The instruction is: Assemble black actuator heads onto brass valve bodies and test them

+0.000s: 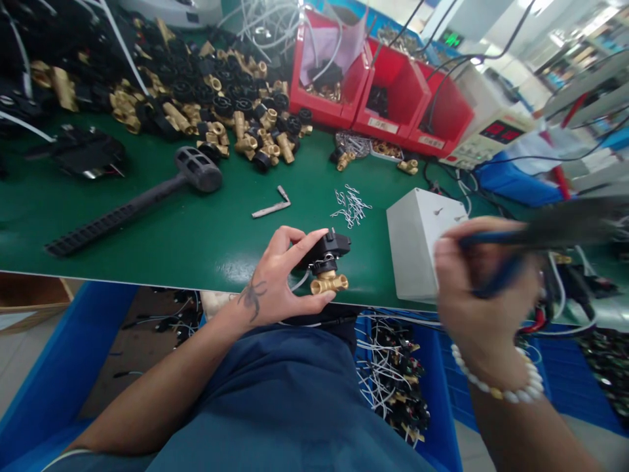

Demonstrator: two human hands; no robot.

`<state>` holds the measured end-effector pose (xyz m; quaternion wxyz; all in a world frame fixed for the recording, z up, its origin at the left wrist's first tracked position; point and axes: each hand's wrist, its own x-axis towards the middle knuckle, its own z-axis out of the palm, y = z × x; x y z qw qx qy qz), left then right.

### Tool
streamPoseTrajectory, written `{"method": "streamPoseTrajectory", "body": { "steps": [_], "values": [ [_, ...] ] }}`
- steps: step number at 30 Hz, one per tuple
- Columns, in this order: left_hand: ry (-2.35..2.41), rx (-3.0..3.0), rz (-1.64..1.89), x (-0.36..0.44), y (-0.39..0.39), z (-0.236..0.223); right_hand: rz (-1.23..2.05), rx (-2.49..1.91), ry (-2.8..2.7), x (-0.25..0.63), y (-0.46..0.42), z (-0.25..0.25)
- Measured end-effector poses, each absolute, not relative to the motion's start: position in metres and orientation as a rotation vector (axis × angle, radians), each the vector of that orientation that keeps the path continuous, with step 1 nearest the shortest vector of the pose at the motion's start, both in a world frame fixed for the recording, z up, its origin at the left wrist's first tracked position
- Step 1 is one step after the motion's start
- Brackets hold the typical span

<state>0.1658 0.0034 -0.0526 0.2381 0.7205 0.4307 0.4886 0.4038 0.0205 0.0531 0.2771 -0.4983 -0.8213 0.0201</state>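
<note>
My left hand grips a brass valve with a black actuator near the bench's front edge. Thumb and fingers close on it from the left; its brass body faces down and its black housing is on top. A wire clip shows at the collar between them. Over on the right, my right hand is wrapped round blue-handled pliers, raised beside a grey box. Motion smears the pliers, so their jaws are unclear. Several wire clips lie loose behind the valve.
A black mallet and a bent metal tool lie on the green bench. Brass valves are heaped at the back, beside red bins. A power supply stands back right. Blue crates sit below.
</note>
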Motion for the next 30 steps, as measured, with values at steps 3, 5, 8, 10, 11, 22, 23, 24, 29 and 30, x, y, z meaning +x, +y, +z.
{"method": "streamPoseTrajectory", "body": {
  "steps": [3,5,8,10,11,22,23,24,29,30],
  "values": [
    [1.178,1.976,1.322,0.165,0.003,-0.052,0.14,-1.31,-2.574,0.404,0.027,0.049],
    [1.171,1.973,1.331,0.166,0.003,-0.052,0.162,-1.338,-2.666,0.404,0.032,0.053],
    [1.172,1.974,1.347,0.166,0.003,-0.054,0.135,-1.393,-2.555,0.399,0.036,0.062],
    [1.173,1.98,1.354,0.166,0.003,-0.054,0.141,-1.394,-2.493,0.393,0.034,0.066],
    [1.173,1.979,1.355,0.166,0.003,-0.054,0.143,-1.393,-2.474,0.391,0.033,0.067],
    [1.17,1.981,1.35,0.167,0.004,-0.054,0.031,-1.377,-2.054,0.4,0.019,0.052],
    [1.182,1.978,1.343,0.167,0.004,-0.054,0.082,-1.357,-2.209,0.4,0.021,0.05],
    [1.193,1.975,1.336,0.167,0.004,-0.054,0.136,-1.343,-2.383,0.399,0.022,0.05],
    [1.173,2.009,1.336,0.167,0.005,-0.053,0.067,-1.353,-2.293,0.398,0.022,0.058],
    [1.161,2.02,1.352,0.167,0.005,-0.053,0.017,-1.339,-2.118,0.398,0.021,0.057]
  ]
}}
